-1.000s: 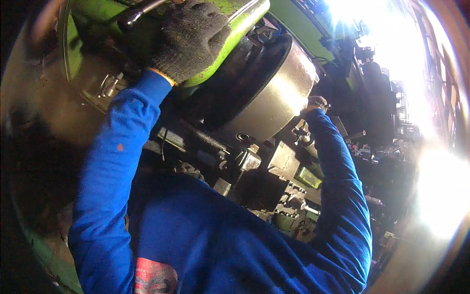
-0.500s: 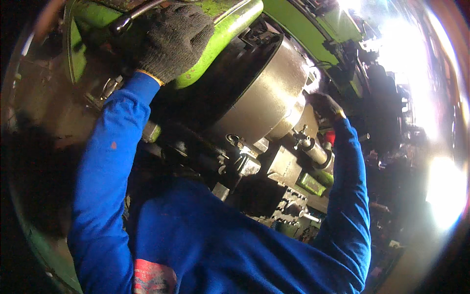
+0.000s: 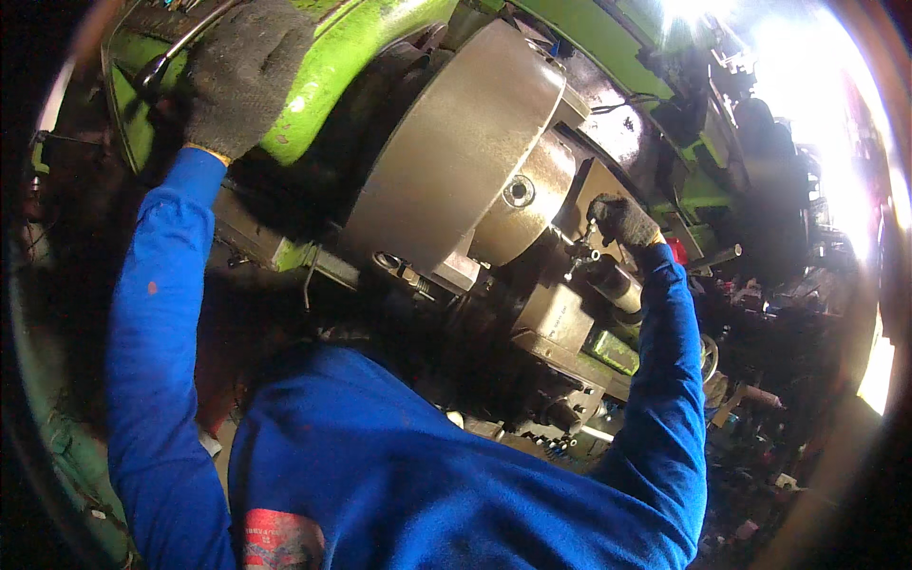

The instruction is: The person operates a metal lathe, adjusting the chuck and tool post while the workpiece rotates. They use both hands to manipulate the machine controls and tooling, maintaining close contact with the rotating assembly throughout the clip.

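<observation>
My left hand (image 3: 249, 81), in a dark knitted glove, lies on the green rounded machine housing (image 3: 332, 81) at upper left, beside a lever with a dark knob (image 3: 152, 72). Its fingertips are hidden. In the middle sits a large steel lathe chuck (image 3: 451, 142), with a smaller cylinder (image 3: 532, 204) on its right side that shows a round socket. My gloved right hand (image 3: 624, 221) is right of this cylinder, fingers curled, close to a small cross-shaped metal handle (image 3: 581, 255). What the fingers hold, if anything, I cannot make out.
Below the chuck is a metal block (image 3: 556, 318), with a thick steel cylinder (image 3: 616, 285) near my right forearm. A handwheel (image 3: 709, 357) shows beyond that forearm. Green machine parts (image 3: 608, 47) run along the top right, near glaring lights. Dark clutter covers the right side.
The view has shifted, and the chuck appears farther left. My right hand has come away from the chuck's right side toward the cross-shaped handle. The socket in the cylinder now shows. My left hand stays on the housing.
</observation>
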A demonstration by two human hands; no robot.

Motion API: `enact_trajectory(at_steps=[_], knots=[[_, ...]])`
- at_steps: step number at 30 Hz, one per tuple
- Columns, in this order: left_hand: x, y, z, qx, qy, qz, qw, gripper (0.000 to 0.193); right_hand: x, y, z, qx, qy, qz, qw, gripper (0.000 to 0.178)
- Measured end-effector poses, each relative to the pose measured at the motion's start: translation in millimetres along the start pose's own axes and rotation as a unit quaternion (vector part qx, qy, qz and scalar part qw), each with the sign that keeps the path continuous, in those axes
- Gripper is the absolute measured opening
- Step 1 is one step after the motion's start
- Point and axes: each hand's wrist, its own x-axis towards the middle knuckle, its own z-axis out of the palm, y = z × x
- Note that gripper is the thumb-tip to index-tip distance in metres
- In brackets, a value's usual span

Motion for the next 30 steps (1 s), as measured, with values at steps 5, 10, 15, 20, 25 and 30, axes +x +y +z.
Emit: enact_trajectory(at_steps=[5, 10, 15, 20, 25, 30], knots=[[-6.0, -3.2, 17.0, 0.054, 0.034, -0.006, 0.998, 0.021, 5.7, 31.5, -2.0, 0.075, -0.018, -0.026, 0.997, 0.031], [-6.1, -3.0, 17.0, 0.041, 0.020, -0.023, 0.999, 0.023, 9.5, 52.9, 1.4, 0.011, 0.010, -0.076, 0.997, 0.034], [-10.4, -7.4, 16.9, 0.059, 0.024, -0.012, 0.998, 0.023, 14.1, 18.1, -2.1, -0.068, -0.026, -0.086, 0.994, 0.036], [-6.5, 0.3, 16.6, 0.036, 0.031, -0.019, 0.999, 0.023, 11.6, 10.8, -3.9, -0.055, -0.027, -0.110, 0.992, 0.032], [-7.3, -5.7, 10.7, 0.032, 0.026, -0.004, 0.999, 0.020, 14.3, -29.2, -11.2, -0.223, -0.051, -0.186, 0.955, 0.024], [-1.2, 4.5, 15.8, 0.012, 0.045, 0.004, 0.999, 0.019, 17.2, -19.5, -3.5, -0.195, -0.059, -0.137, 0.969, 0.015]])
